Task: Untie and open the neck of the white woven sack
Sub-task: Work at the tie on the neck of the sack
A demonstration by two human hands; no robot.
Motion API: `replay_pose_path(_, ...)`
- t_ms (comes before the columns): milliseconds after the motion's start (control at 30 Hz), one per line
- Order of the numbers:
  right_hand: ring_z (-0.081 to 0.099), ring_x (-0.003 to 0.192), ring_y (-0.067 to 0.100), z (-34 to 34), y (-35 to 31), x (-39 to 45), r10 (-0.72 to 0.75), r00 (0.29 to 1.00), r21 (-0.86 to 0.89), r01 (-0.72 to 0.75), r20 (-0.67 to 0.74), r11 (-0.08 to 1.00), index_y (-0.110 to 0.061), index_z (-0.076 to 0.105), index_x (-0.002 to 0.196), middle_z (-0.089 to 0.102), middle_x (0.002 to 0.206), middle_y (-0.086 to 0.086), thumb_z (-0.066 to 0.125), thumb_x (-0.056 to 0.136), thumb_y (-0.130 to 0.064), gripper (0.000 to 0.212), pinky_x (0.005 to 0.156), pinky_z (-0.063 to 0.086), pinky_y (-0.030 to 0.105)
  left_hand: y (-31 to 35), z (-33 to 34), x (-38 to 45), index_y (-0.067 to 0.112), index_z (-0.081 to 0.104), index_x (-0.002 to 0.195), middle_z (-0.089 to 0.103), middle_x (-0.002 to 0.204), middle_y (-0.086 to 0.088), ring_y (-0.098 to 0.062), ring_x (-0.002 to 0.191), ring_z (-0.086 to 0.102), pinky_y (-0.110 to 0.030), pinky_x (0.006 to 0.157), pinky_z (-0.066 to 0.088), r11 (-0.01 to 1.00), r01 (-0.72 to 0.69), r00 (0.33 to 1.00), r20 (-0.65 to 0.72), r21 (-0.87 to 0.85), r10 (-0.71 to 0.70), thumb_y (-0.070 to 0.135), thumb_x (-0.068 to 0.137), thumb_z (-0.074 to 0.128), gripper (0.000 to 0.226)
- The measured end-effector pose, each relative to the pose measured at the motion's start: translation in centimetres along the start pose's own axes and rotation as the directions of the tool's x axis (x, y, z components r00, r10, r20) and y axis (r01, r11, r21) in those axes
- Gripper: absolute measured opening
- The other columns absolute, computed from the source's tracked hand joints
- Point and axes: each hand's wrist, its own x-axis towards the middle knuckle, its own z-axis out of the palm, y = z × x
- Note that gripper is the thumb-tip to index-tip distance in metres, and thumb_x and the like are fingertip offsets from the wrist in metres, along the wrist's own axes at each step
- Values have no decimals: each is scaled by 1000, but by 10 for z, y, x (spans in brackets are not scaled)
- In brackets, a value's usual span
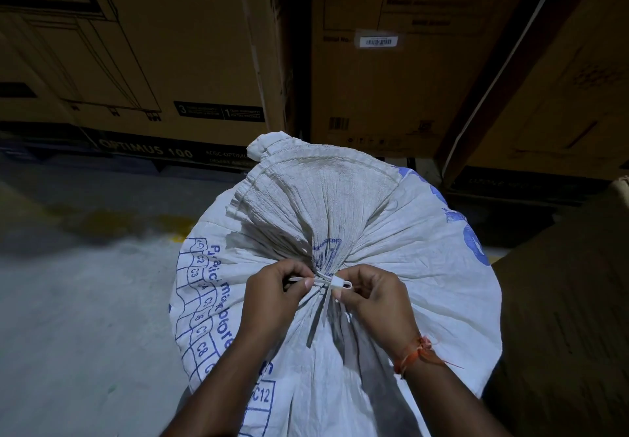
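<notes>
A white woven sack [391, 239] with blue print stands upright in front of me, its neck gathered tight and fanned out above the tie. A white plastic tie [332, 280] circles the neck, its lock head pointing right and its tail hanging down. My left hand [275, 295] pinches the tie's strap on the left of the neck. My right hand [372, 300] pinches the tie at its lock head on the right. An orange thread is around my right wrist.
Large cardboard boxes [163, 48] are stacked close behind the sack, with another box [391, 72] to their right. A brown carton [571, 317] presses against the sack's right side. Grey concrete floor [78, 300] lies to the left.
</notes>
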Motion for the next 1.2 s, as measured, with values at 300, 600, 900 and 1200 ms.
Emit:
replay_pose_path(300,76,76,19,1,1,0,-7,1000,-7,7,-14,1000,-17,80,87,82,83,-3,82,79,-3,16,77,64,40,-1,1,0,24,77,76,77,72,8,4,65,66,-10,59,47,1000,-7,1000,-5,18,7,10,86,80,17)
replay_pose_path(600,74,73,14,1,1,1,2,1000,-6,-2,-9,1000,-17,80,87,82,83,-2,82,79,-4,16,76,64,39,-1,2,1,24,77,76,76,70,10,5,62,64,-9,57,45,1000,7,1000,-9,17,-6,11,87,80,17)
replay_pose_path(900,76,75,12,0,-2,-1,-6,1000,-13,6,-11,1000,-18,79,85,81,81,-5,82,79,-3,16,74,63,30,0,2,0,24,77,77,77,72,8,0,65,67,-15,61,49,1000,12,1000,24,-8,-12,11,87,79,16)
replay_pose_path(1200,78,78,13,2,-3,-1,-14,1000,-8,14,3,1000,-19,80,88,82,82,-6,82,81,-5,16,77,64,32,-1,-10,-2,21,79,79,79,76,3,2,67,67,-11,61,49,1000,4,999,38,-25,-3,8,88,79,15)
